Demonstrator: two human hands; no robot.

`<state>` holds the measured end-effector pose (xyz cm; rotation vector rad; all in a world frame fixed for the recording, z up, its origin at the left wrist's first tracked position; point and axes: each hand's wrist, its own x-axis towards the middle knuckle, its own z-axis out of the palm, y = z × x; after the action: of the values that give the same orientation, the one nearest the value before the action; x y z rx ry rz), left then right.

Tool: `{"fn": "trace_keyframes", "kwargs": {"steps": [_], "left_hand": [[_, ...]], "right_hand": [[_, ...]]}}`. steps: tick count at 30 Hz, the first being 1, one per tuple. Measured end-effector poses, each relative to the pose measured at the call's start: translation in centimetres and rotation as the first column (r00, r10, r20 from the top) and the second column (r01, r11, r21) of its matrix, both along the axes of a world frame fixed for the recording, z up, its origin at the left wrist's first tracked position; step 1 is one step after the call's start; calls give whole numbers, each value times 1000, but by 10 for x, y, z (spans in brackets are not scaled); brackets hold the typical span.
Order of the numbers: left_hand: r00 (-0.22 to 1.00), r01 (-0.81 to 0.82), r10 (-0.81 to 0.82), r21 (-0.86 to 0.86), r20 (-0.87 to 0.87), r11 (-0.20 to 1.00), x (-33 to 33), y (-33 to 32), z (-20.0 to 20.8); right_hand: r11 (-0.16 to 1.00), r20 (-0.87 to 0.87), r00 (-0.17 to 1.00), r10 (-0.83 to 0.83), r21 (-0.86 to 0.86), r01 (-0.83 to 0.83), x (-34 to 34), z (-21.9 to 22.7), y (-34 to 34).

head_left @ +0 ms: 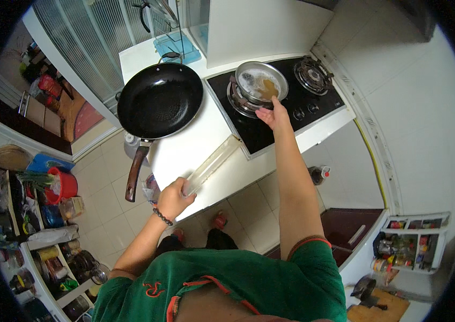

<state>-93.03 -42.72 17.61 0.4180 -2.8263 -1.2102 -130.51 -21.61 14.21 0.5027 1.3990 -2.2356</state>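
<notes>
left hand (pixel 175 198) grips clear container (pixel 211 165) near hob (pixel 265 140) edge; right hand (pixel 277 114), grip unclear, at pan (pixel 282 76) rim.

This place is a kitchen, and it looks like one of a home: a gas stove (pixel 259 135) carries a metal pan (pixel 264 65), a black wok (pixel 160 99) lies on the white tabletop (pixel 184 158), and jars (pixel 99 275) stand nearby

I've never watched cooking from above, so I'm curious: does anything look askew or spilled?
One thing: the black wok overhangs the white counter, its brown handle jutting past the left edge, where it might get bumped. No clear spill shows around the steel pan.
</notes>
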Motion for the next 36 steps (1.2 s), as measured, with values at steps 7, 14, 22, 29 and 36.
{"fn": "trace_keyframes", "kwargs": {"steps": [7,14,22,29,36], "left_hand": [[998,-64,63,73,17,995,-24,20,-6],[997,-81,81,76,7,994,-29,25,-5],[997,57,-51,89,-63,994,-29,0,8],[940,330,-304,188,-152,925,-25,-15,-2],[805,586,-586,284,-93,759,17,19,-6]], "right_hand": [[999,34,999,-15,40,13,-44,-16,-9],[990,-72,989,-133,-57,129,-24,-1,-7],[986,-200,968,-154,28,163,56,66,47],[913,-175,927,-332,187,362,223,84,120],[730,-128,776,-617,276,626,477,70,147]]}}
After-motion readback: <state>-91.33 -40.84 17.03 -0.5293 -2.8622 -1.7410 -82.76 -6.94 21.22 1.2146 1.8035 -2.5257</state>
